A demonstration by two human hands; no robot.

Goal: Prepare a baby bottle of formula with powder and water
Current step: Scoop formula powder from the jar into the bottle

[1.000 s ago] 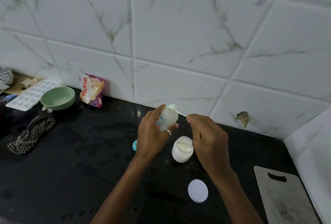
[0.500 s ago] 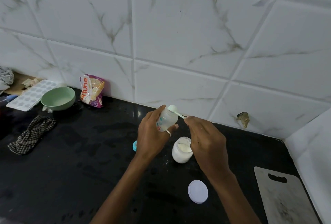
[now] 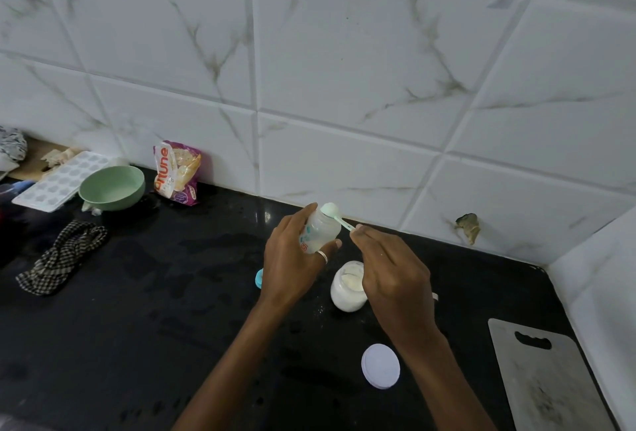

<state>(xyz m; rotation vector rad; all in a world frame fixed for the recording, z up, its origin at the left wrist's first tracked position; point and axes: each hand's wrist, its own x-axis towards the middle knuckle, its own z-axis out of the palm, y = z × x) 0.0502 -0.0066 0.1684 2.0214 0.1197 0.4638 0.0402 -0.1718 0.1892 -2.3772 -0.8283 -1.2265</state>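
Left hand (image 3: 292, 258) wrapped round the baby bottle (image 3: 320, 229), lifted just above the powder jar (image 3: 347, 287). Right hand (image 3: 392, 275) pinching the scoop (image 3: 335, 213) handle — bowl at the bottle's mouth. Probably light, smooth plastic — best gripped mid-body.
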